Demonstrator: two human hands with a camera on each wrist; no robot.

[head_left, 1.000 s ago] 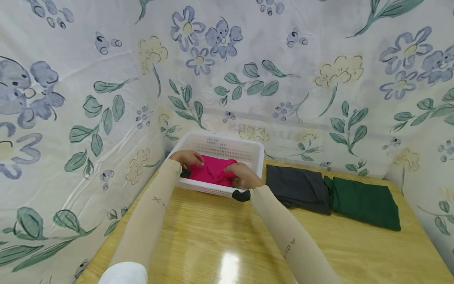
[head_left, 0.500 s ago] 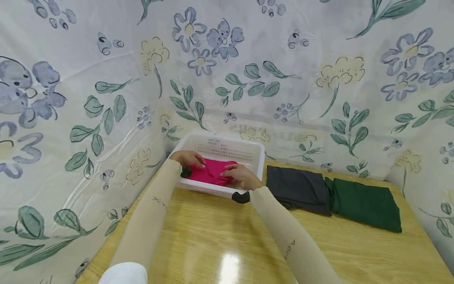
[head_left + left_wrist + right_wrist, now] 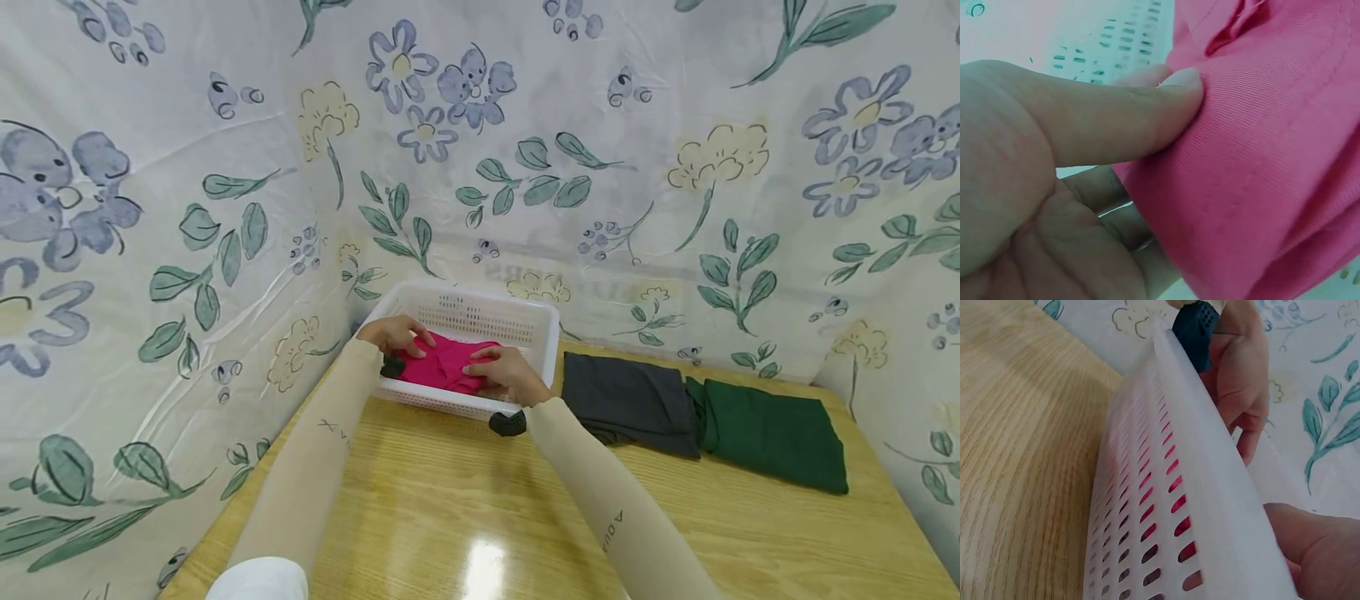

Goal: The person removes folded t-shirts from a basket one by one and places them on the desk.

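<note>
A folded bright pink garment (image 3: 446, 367), with stitched seams, lies inside a white plastic basket (image 3: 540, 315). My left hand (image 3: 396, 335) grips its left edge; the left wrist view shows the thumb (image 3: 1179, 103) on top of the fabric and the other fingers beneath. At the garment's right side, my right hand (image 3: 506, 368) pinches the fabric between thumb and fingers. From the right wrist, the basket's perforated wall (image 3: 1147, 487) hides most of the garment and part of the right hand (image 3: 1329, 550).
Right of the basket, a folded dark grey garment (image 3: 630, 400) lies on the wooden table (image 3: 450, 483). Beside it is a folded dark green garment (image 3: 776, 433). Flower-printed cloth (image 3: 562, 233) hangs behind and at the left.
My right hand has shifted slightly left, and its fingers have come onto the pink garment's right part. The garment has bunched a little. My left hand stays nearly in place.
</note>
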